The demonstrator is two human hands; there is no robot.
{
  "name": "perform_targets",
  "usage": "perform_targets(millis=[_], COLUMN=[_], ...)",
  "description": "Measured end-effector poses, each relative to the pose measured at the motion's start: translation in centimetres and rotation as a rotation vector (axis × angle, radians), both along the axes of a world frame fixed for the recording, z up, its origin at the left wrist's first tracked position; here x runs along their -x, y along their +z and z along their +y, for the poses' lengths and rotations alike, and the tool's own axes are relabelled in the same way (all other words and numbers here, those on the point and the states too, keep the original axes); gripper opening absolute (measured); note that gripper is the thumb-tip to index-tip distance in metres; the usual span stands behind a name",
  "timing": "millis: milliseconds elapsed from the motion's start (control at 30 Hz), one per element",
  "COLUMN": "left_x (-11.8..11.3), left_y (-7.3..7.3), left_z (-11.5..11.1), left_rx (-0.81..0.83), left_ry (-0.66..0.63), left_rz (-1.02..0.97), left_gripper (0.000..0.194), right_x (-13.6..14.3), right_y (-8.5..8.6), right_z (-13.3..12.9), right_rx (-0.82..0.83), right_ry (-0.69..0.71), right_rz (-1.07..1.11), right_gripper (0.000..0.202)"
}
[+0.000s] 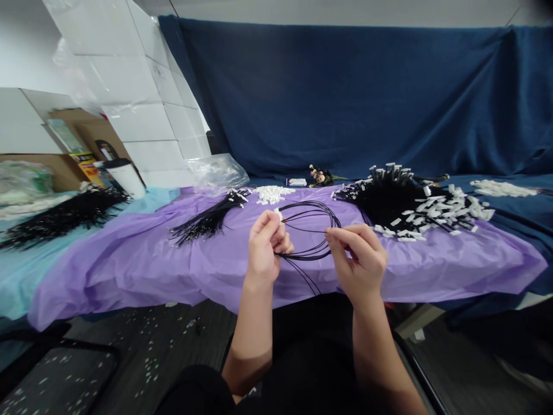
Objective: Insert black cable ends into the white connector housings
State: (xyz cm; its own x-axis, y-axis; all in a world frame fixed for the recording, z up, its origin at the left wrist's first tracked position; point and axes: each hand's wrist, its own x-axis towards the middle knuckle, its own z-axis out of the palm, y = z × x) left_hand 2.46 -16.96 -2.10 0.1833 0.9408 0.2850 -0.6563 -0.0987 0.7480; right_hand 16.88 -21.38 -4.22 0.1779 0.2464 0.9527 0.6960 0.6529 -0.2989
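Note:
A loose coil of thin black cable hangs between my hands above the purple cloth. My left hand is closed round the coil's left side, with a small white connector at its thumb and fingertip. My right hand pinches a strand on the right side of the loops. A few cable ends dangle below the coil. Behind it lies a pile of small white connectors. To the left of that is a bundle of short black cables.
A large heap of black cables with white connectors covers the right side of the table. More black cables lie at the left on light-blue cloth. Stacked white boxes and a white cup stand behind. Artificial flowers lie at the back.

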Motion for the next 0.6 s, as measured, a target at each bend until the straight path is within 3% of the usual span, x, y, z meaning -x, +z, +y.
perform_targets(millis=[267, 600], left_x=[-0.1, -0.09], left_y=[-0.06, -0.15], left_z=[-0.15, -0.19], left_rx=[-0.052, -0.014], left_ry=[0.006, -0.056], left_rz=[0.033, -0.013], left_gripper=[0.023, 0.027], right_x=[-0.02, -0.26], right_y=[-0.07, -0.21], right_z=[0.2, 0.35], right_rx=[-0.004, -0.018], right_ry=[-0.045, -0.079], right_rz=[0.015, -0.021], right_gripper=[0.018, 0.018])
